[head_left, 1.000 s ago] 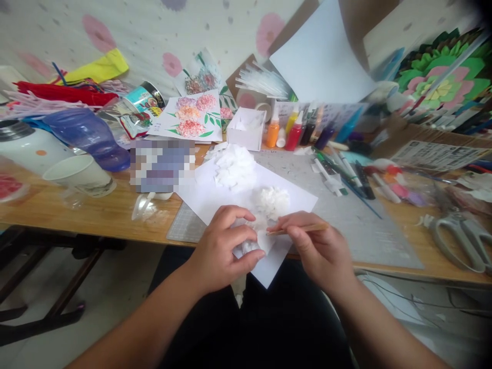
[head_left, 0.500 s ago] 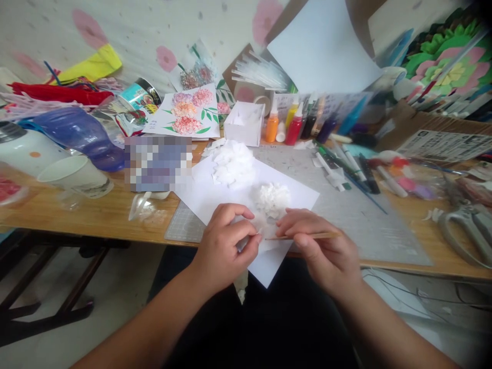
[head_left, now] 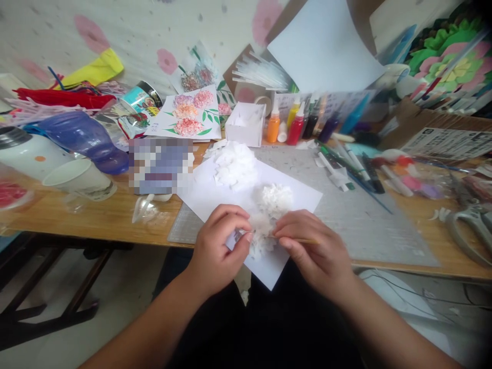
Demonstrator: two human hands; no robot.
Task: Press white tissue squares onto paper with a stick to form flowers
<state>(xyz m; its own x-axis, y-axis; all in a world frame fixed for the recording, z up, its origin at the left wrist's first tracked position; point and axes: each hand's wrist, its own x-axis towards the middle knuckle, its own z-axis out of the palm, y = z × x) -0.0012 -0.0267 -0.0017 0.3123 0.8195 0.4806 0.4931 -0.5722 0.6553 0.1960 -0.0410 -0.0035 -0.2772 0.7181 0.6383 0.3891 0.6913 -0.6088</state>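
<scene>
Between its thumb and fingers my right hand (head_left: 313,246) holds a thin wooden stick (head_left: 302,240), its tip pointing left. My left hand (head_left: 225,243) is closed in a pinch just left of that tip; what sits in its fingertips is too small to make out. Right behind the fingertips a cluster of white paper pieces (head_left: 261,248) lies near the corner of a white sheet (head_left: 303,189). Further back on the sheet are a ruffled white paper cluster (head_left: 275,197) and a larger heap of white paper pieces (head_left: 235,165).
Under the sheet lies a grey cutting mat (head_left: 369,230). Paint bottles (head_left: 295,125) and a white box (head_left: 244,125) stand behind it. Scissors (head_left: 471,230) and markers (head_left: 357,164) lie at right; a paper cup (head_left: 79,179) and a purple bottle (head_left: 80,136) are at left.
My right hand has moved left with the stick, closer to my left hand. The white cluster behind my fingertips shows more now. The whole view has shifted slightly.
</scene>
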